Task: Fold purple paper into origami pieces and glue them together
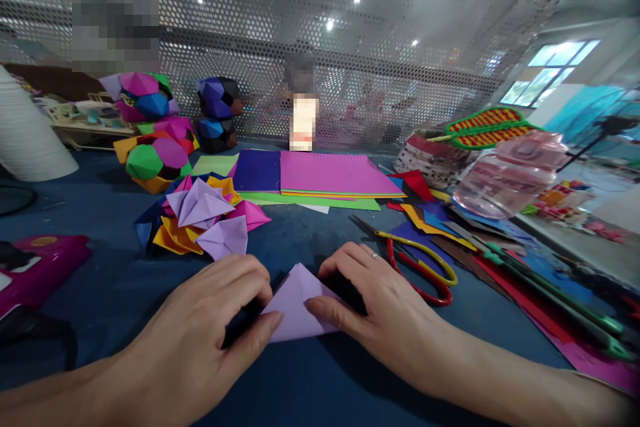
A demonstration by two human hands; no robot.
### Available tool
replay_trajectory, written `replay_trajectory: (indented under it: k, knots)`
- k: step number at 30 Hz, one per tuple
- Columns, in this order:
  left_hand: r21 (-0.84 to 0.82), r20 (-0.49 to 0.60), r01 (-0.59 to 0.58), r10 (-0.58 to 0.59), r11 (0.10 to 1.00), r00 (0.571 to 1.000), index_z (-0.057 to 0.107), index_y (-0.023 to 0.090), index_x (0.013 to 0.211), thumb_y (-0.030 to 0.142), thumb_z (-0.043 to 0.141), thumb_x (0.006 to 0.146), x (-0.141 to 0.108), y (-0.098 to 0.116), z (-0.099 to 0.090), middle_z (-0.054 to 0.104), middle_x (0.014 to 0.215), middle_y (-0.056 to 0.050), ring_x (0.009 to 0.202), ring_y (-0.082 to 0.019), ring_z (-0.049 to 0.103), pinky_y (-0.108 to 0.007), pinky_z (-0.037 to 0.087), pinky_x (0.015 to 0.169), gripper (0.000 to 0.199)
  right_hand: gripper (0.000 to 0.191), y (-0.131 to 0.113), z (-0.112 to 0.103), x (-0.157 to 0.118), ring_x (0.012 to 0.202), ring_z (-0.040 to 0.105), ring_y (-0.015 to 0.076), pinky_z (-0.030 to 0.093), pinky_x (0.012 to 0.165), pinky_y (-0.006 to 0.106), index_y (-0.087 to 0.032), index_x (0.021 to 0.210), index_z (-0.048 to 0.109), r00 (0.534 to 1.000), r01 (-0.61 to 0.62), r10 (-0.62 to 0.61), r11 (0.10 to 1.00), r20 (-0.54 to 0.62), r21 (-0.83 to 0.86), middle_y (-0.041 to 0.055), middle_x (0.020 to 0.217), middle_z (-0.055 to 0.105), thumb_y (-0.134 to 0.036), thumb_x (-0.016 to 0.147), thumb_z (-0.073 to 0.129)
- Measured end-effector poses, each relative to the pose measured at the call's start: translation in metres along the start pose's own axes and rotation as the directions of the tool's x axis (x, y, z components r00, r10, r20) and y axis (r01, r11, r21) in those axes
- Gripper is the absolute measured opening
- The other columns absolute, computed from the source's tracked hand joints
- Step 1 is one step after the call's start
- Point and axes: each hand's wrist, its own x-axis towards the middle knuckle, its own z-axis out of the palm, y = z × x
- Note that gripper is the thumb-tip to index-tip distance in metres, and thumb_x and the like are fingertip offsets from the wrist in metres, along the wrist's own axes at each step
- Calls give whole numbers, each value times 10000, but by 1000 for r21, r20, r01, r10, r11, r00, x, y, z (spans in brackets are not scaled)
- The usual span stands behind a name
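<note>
A sheet of lilac paper [303,303], folded into a triangle with its point away from me, lies on the blue table between my hands. My left hand [220,300] grips its left corner, the thumb on top and the curled fingers at the edge. At the right side, my right hand [370,307] presses its thumb on the paper while its bent fingers hold the edge. Beyond my left hand sits a pile of folded paper pieces [200,213] in lilac, orange, pink and blue. Scissors [420,260] with yellow and red handles lie just past my right hand.
Pink and dark blue paper stacks [330,173] lie at the back. Colourful paper balls [155,153] stand back left, near white stacked cups [30,127]. A magenta tool [45,267] is at left. A clear bottle [510,173], paper scraps and a green-handled cutter [560,293] occupy the right.
</note>
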Motion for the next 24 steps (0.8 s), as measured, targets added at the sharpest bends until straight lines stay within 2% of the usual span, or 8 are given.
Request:
replay_trajectory:
  k: [4,7,10,13,16,18,21,24]
  knots:
    - [-55,15,21,-20,998,1000,512,205,816,247,489,927,0,-2,0,580,875,-18,805,-156,552,-292,462,695,121,234,1,0,1,886,542,182,430,800,330,-212,928,587,999,-35,34,994,11,99,16,948,593,-437,881,629]
    - [-87,7,-35,35,996,999,508,206,815,211,492,926,0,-1,-2,594,875,-8,788,-132,563,-258,467,683,112,247,-1,0,-2,899,541,180,427,803,323,-216,980,586,999,-35,34,990,8,140,20,978,595,-435,877,637]
    - [-91,-5,-123,123,988,992,517,208,818,172,494,921,-3,3,-4,608,811,12,709,-107,573,-222,459,625,112,201,-3,-2,-6,886,537,175,418,808,321,-219,929,611,995,62,-73,985,64,159,19,946,610,-418,919,579]
    - [-79,-57,-181,177,980,983,521,216,790,148,523,892,-8,7,-4,597,692,41,593,-94,563,-209,441,548,123,243,-6,-4,-10,763,545,148,418,747,298,-217,852,621,978,156,-180,967,106,199,5,810,626,-383,971,490]
    - [-69,-116,-204,195,977,974,513,237,798,122,587,830,-14,10,-1,607,656,70,548,-90,581,-198,453,522,141,264,-6,-4,-15,680,554,134,428,723,288,-211,811,605,969,226,-241,953,57,200,-1,732,627,-390,968,490]
    - [-66,-150,-204,192,977,970,515,257,884,101,609,792,-15,10,1,643,692,83,568,-93,623,-182,478,533,204,305,-5,-2,-18,653,559,131,436,715,284,-206,758,584,963,264,-270,949,9,174,-1,690,619,-414,962,493]
    - [-75,-171,-195,180,978,969,484,271,1036,108,593,789,-13,7,3,679,736,87,573,-95,656,-166,477,487,315,337,-2,2,-18,603,556,126,437,645,266,-203,711,571,971,239,-236,961,-42,139,-5,628,603,-418,959,495]
    - [-19,-169,-217,210,976,963,491,266,1034,125,545,823,-10,2,6,680,716,75,533,-108,638,-195,463,464,259,302,-2,5,-14,550,544,118,415,551,245,-210,734,592,994,106,-103,986,-30,128,-13,611,611,-417,943,522]
